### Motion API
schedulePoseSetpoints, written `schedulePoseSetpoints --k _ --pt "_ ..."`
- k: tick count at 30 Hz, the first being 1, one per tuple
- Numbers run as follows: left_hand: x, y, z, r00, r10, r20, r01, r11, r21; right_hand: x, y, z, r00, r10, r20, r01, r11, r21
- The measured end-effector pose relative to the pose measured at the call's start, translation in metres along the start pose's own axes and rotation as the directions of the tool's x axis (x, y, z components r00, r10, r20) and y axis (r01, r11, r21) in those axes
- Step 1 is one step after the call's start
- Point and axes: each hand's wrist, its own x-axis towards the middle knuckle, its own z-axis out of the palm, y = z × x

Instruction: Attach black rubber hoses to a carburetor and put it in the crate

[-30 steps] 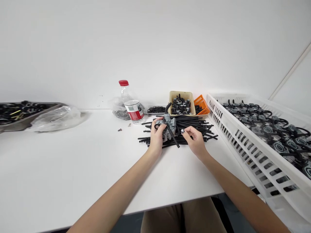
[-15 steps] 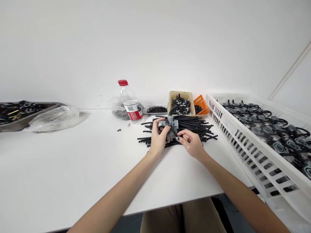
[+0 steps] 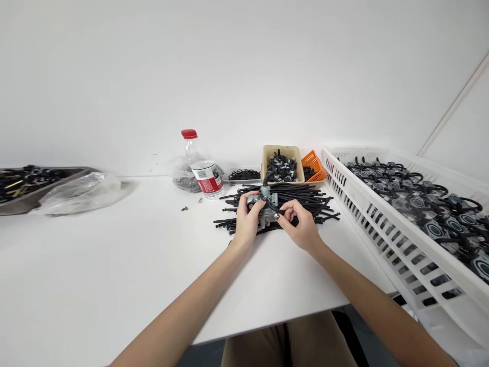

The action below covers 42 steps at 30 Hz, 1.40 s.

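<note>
A grey metal carburetor-like part (image 3: pixel 266 216) is held over a pile of thin black hoses (image 3: pixel 301 193). My left hand (image 3: pixel 247 220) grips its left side, thumb on top and fingers behind. A short black hose (image 3: pixel 274 207) runs down across the part's front toward the right. On that hose's right end, my right hand (image 3: pixel 299 223) pinches with thumb and forefinger. Another curved black hose (image 3: pixel 268 177) rises from the top of the metal part.
Behind are a cream bin (image 3: pixel 264 164), an orange basket (image 3: pixel 314 162), a tray of black rings (image 3: pixel 244 175) and a red-capped bottle (image 3: pixel 208 178). A white crate (image 3: pixel 382 224) of metal parts stands right. A plastic bag (image 3: pixel 82 193) and grey tray (image 3: pixel 23 205) lie left.
The camera view has shifted slightly. My right fingers have changed their pinch on the short hose, which now points more to the right. My left hand keeps its hold.
</note>
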Motion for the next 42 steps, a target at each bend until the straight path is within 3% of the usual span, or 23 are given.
schedulePoseSetpoints --k 7,15,22,32,35,39,42 --pt "0.000 -0.003 0.000 0.997 0.007 0.081 -0.005 1.000 -0.024 -0.003 0.004 0.004 0.996 0.046 0.075 -0.061 0.976 0.207" --pt "-0.001 -0.001 0.000 0.995 -0.007 0.099 0.013 0.998 -0.059 0.001 0.011 0.003 0.976 0.130 0.174 -0.185 0.919 0.348" --pt "0.001 -0.007 -0.002 0.996 -0.024 0.091 0.030 0.998 -0.060 0.003 0.014 0.003 0.984 0.139 0.111 -0.166 0.942 0.291" --pt "0.002 -0.009 -0.002 0.997 -0.051 0.052 0.054 0.997 -0.051 -0.001 0.015 0.004 0.999 0.036 -0.001 -0.036 0.997 0.072" --pt "0.004 -0.009 -0.002 0.999 -0.037 0.033 0.039 0.997 -0.069 -0.001 0.016 0.004 0.999 0.045 0.013 -0.046 0.994 0.094" --pt "0.006 -0.009 -0.002 0.998 -0.056 0.042 0.060 0.992 -0.108 0.000 0.019 0.005 0.996 0.045 -0.078 -0.038 0.995 0.090" --pt "0.005 -0.008 -0.001 0.994 -0.072 0.084 0.082 0.989 -0.122 0.000 0.024 0.007 0.995 0.099 0.006 -0.098 0.979 0.181"
